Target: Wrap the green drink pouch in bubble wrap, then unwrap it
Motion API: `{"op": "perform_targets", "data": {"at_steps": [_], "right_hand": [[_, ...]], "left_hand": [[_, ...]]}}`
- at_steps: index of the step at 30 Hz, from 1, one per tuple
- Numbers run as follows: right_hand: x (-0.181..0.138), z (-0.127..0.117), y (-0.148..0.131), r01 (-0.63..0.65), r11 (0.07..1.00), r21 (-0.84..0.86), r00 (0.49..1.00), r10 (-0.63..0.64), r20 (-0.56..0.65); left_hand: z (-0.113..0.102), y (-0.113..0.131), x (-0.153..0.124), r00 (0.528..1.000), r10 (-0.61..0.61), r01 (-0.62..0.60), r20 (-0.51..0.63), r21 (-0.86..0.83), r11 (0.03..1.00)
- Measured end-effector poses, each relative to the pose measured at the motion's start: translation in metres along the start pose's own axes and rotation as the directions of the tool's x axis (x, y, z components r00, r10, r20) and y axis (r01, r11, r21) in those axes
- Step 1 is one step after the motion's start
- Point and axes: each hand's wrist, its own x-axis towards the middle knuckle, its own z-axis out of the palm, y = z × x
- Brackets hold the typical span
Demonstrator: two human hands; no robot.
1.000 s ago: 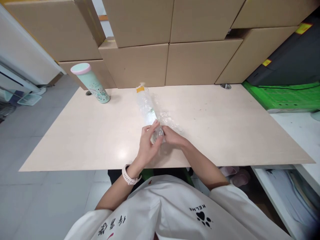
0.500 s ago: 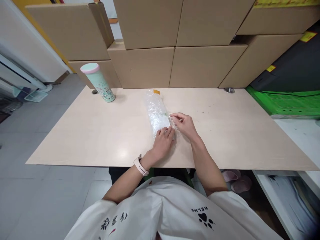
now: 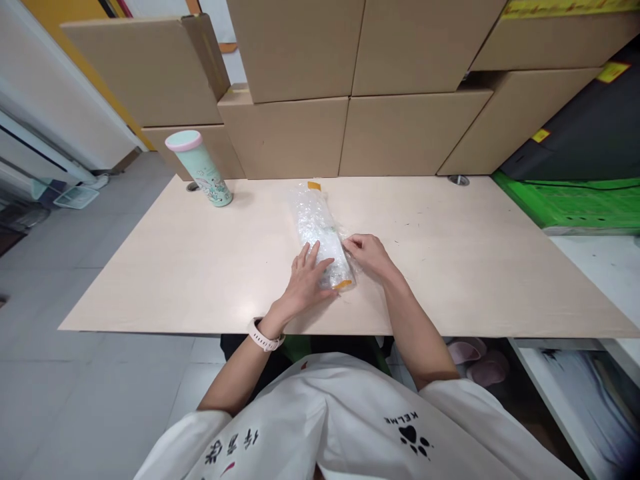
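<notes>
A long bubble-wrap package (image 3: 314, 212) lies flat on the pale wooden table (image 3: 480, 267) in front of me. Orange tape shows at its far end and at its near end, and something white shows through the clear wrap. My left hand (image 3: 306, 275) rests over the near left part of the package with its fingers spread. At the package's right edge, my right hand (image 3: 369, 255) has thumb and fingertips pinched together on the loose edge of the wrap.
A mint tumbler with a pink lid (image 3: 203, 170) stands at the table's back left. Cardboard boxes (image 3: 290, 140) are stacked along the back edge. On the right are a green plastic crate (image 3: 585, 207) and a dark case (image 3: 565, 133). Small dark bits lie right of the package.
My left hand has shifted left and spread its fingers, uncovering the orange tape at the near end. My right hand has moved slightly nearer, its fingers now closed at the wrap's edge.
</notes>
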Motion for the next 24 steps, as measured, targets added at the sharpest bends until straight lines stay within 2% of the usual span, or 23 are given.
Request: {"op": "perform_targets", "data": {"at_steps": [4,9,12,16,21,24], "right_hand": [[0.001,-0.003,0.002,-0.011,0.988,-0.154,0.998,0.002,-0.061],[0.003,-0.001,0.009,0.025,0.987,-0.159,0.999,-0.019,0.041],[0.003,0.000,0.010,0.011,0.997,-0.080,1.000,-0.010,0.012],[0.002,0.002,0.007,-0.113,0.992,0.061,0.993,0.116,-0.035],[0.000,0.008,-0.001,-0.167,0.982,0.083,0.985,0.162,0.060],[-0.001,0.012,-0.002,-0.177,0.977,0.116,0.981,0.166,0.095]], "left_hand": [[0.008,0.003,0.002,1.000,-0.007,0.009,-0.027,0.050,0.999],[0.014,0.017,0.019,0.994,-0.077,0.085,-0.083,0.095,0.992],[0.013,0.025,0.026,0.994,-0.095,0.103,-0.059,0.150,0.983],[0.004,0.025,0.026,0.995,-0.098,0.095,0.010,0.164,0.982],[-0.015,0.009,0.030,0.992,-0.094,0.098,0.090,-0.044,0.994],[-0.022,-0.004,0.034,0.991,-0.126,0.131,0.035,-0.310,0.942]]}}
